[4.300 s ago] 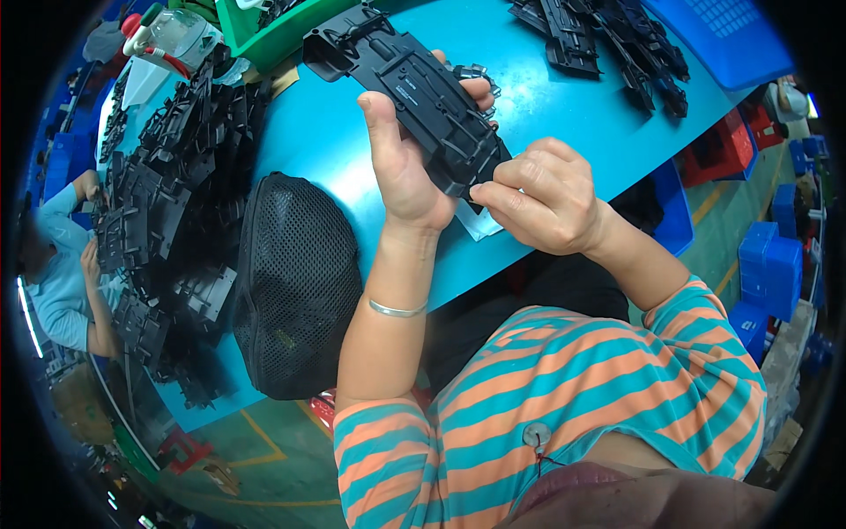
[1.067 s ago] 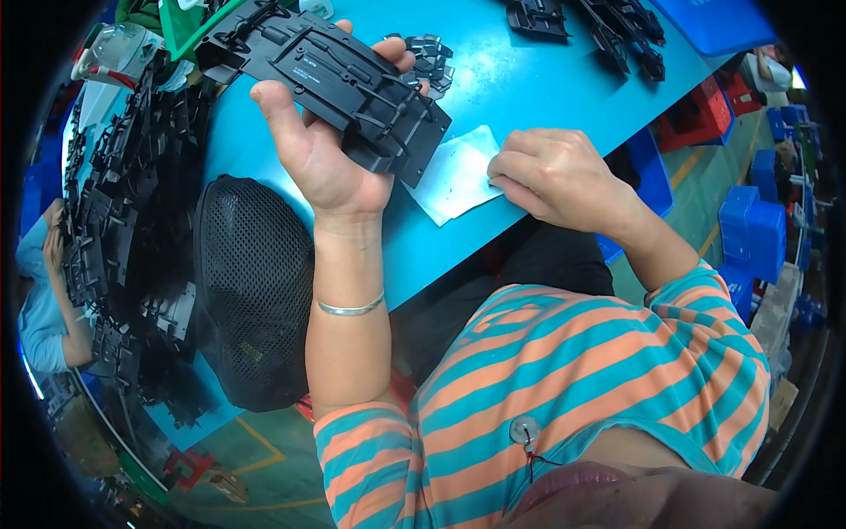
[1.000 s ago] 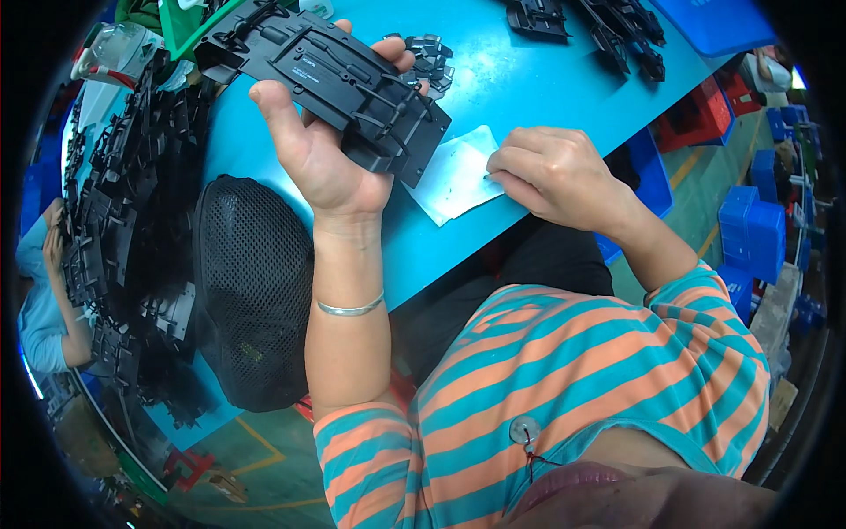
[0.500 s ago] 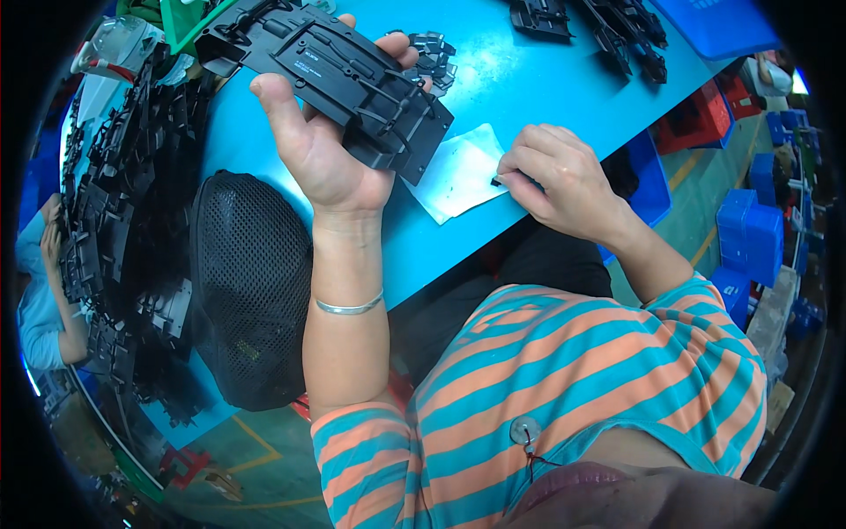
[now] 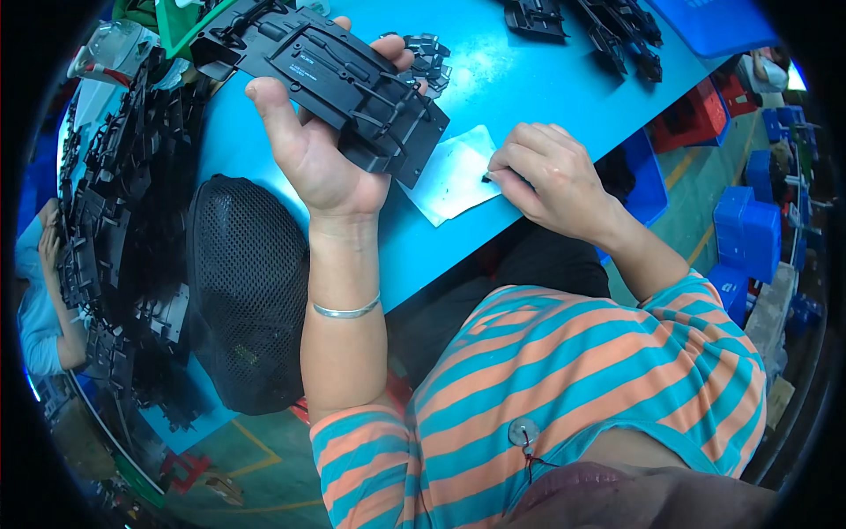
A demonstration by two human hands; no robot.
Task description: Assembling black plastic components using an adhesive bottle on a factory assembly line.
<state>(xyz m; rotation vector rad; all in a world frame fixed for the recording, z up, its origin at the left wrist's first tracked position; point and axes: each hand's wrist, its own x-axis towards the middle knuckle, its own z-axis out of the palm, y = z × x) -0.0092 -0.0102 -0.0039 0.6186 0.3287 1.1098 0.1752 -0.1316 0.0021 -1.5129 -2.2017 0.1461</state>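
A black plastic toy-car chassis [image 5: 326,75] lies across the palm of my left hand [image 5: 330,167], tilted, with its moulded side facing up. My left fingers curl round its far edge and the thumb stands off to the side. To the right, my right hand [image 5: 551,176] is closed in a pinch on a tiny black part [image 5: 486,178], too small to name. That hand hovers at the right edge of a white sheet [image 5: 449,181] with dark specks on it. Behind my left fingers, several small dark grey pieces [image 5: 427,63] lie on the blue table [image 5: 493,88].
A long pile of black plastic parts [image 5: 106,238] fills the left side, beside a black mesh bag [image 5: 247,300]. More black chassis parts [image 5: 608,35] lie at the far right near a blue bin [image 5: 718,26]. Red crates [image 5: 692,119] stand beyond the table edge. Another person's arm [image 5: 57,291] shows at far left.
My right hand has shifted slightly left toward the chassis, still pinching the tiny black part. My left hand and the chassis have barely moved.
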